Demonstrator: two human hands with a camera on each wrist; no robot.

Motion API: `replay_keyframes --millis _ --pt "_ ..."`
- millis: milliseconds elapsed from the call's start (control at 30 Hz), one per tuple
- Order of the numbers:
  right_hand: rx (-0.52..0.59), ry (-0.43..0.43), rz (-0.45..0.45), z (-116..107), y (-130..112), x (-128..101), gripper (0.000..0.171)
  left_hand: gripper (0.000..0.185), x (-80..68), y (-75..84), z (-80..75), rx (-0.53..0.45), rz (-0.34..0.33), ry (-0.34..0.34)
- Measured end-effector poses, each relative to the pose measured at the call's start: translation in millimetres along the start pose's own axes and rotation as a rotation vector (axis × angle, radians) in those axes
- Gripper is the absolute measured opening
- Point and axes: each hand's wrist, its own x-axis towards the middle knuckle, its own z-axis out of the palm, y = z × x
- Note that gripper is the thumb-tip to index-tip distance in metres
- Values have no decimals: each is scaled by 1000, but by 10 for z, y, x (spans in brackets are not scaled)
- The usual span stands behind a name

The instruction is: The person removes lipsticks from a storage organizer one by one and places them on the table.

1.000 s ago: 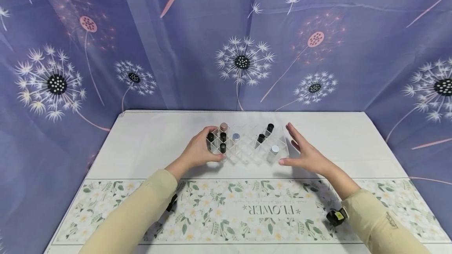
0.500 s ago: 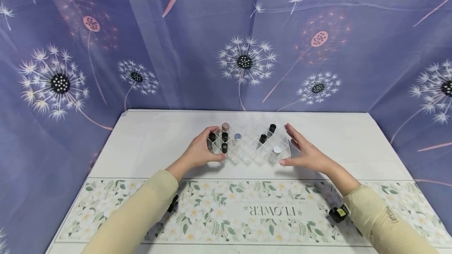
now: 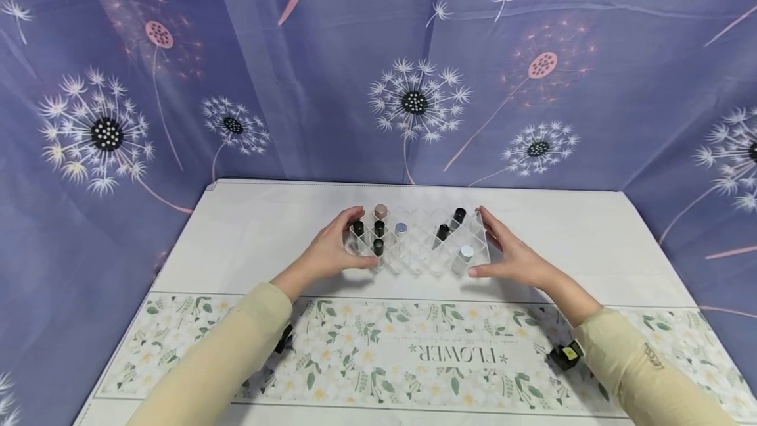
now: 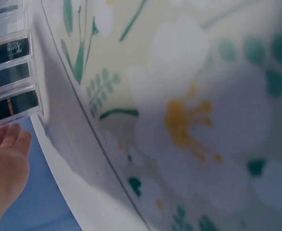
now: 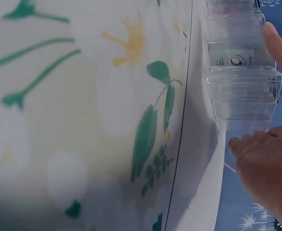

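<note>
A clear plastic organizer [image 3: 420,245] with diamond-shaped compartments stands on the table. Several small cosmetic tubes or bottles fill some slots: black-capped ones [image 3: 379,228], a rose-brown cap [image 3: 380,211], a bluish one [image 3: 401,229] and a silver-white one [image 3: 466,254]. My left hand [image 3: 328,250] holds the organizer's left end, thumb at the front corner, fingers toward the back. Around the right end is my right hand [image 3: 516,256], thumb in front, fingers behind. Dark labels [image 4: 11,103] show through the clear wall in the left wrist view. Some fingertips are hidden behind the plastic.
The white table [image 3: 266,222] carries a printed floral runner [image 3: 355,354] along its near side. Purple-blue dandelion curtains [image 3: 331,104] hang behind and at both sides. A black wrist device [image 3: 566,355] sits below my right sleeve.
My right hand has closed in on the organizer's right end. The left hand has shifted slightly outward at its end. The organizer stays about where it was; the view has turned a little.
</note>
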Motion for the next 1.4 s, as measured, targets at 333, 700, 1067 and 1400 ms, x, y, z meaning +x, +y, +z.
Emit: replay_keyframes --millis 333,700,1067,1400 --pt "-12 24 11 27 4 31 129 115 -69 62 -199 -4 21 -27" --pt "26 49 11 32 67 66 128 108 -58 177 -401 38 65 -39" --pt "60 75 1 47 73 73 125 88 2 276 -632 98 156 -82" --pt "73 73 15 42 62 61 123 75 16 305 -780 155 184 -88"
